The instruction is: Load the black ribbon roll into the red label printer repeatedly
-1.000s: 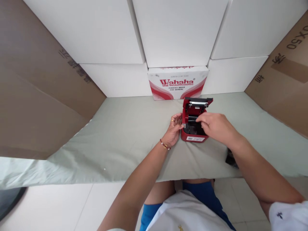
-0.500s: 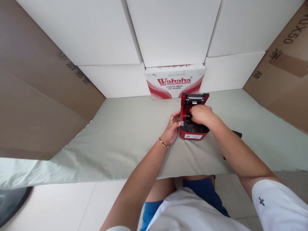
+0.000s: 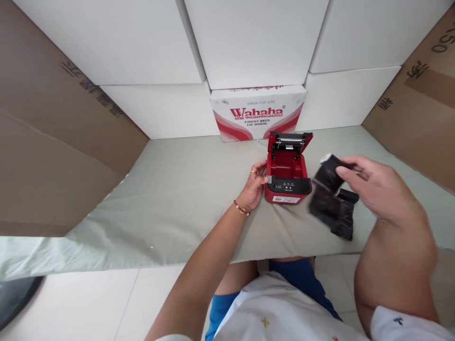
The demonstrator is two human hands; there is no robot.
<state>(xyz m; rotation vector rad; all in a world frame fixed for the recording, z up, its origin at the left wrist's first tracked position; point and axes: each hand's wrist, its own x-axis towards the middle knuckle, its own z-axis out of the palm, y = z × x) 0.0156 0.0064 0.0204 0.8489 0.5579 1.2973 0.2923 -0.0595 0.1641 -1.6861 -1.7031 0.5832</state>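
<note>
A small red and black label printer (image 3: 288, 192) stands on the cloth with its lid raised, and its red inside bay shows no roll. My left hand (image 3: 254, 187) grips the printer's left side, thumb on the front corner and fingers along the wall. Off to the printer's right, my right hand (image 3: 377, 187) pinches a black label roll (image 3: 332, 173) between thumb and fingers. A loose strip hangs from the roll, blurred by motion. Below it on the cloth lies another black, shiny piece (image 3: 346, 225), partly covered by the strip; its kind is unclear.
A pale green cloth (image 3: 185, 189) covers the table, whose front edge runs just before my lap. Behind the printer stands a white and red Wahaha carton (image 3: 258, 113) against stacked white boxes (image 3: 263, 42). Large brown cardboard boxes flank the left (image 3: 53, 142) and right (image 3: 419, 113).
My right hand has come out of the printer and moved right, carrying the black label roll with its trailing strip. The printer's bay is now exposed. My left hand stays on the printer.
</note>
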